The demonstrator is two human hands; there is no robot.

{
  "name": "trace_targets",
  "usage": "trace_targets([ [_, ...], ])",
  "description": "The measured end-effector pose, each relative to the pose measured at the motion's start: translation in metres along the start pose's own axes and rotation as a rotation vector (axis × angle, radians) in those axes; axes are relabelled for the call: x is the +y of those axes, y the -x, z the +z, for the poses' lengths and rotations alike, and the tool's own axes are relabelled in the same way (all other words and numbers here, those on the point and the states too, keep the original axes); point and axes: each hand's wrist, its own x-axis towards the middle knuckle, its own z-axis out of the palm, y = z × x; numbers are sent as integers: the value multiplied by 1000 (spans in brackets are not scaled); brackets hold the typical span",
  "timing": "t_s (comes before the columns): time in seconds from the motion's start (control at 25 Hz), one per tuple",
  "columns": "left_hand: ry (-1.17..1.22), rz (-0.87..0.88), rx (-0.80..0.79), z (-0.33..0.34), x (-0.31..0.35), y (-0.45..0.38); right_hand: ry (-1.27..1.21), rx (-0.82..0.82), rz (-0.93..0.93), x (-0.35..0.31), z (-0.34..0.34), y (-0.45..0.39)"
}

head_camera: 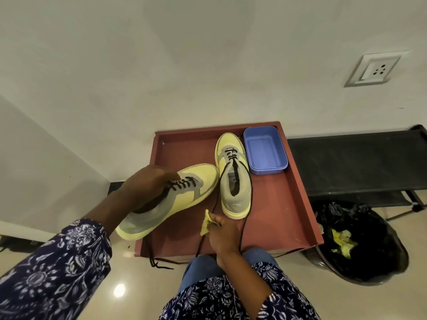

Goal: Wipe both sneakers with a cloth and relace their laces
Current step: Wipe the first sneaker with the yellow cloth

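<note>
Two sneakers (233,181) – one cloth (206,224), one tub (265,151)

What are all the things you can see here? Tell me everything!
held sneaker: 1, yellow and grey, lifted and tilted over the tray's left side
standing sneaker: 1, yellow and grey, upright on the tray
laces: black, trailing off the tray's near edge
cloth: 1, yellow, in the right hand
tub: 1, blue, tray's far right corner
tray: 1, red-brown, on the floor
bin bag: 1, black, right of tray
wall socket: 1, white
left hand: inside the held sneaker
right hand: fingers pinching the cloth
</note>
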Motion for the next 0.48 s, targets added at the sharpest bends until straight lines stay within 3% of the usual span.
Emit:
trace_targets([
  [0.08, -133, 108, -96, -9, -3, 2, -1, 15, 6, 0, -6, 3],
  [0.2, -278, 99, -195, -19, -11, 3, 6, 41, 19, 3, -11, 5],
  [0.48, -474, 322, -253, -35, -23, -5, 12, 157, 31, 9, -11, 5],
])
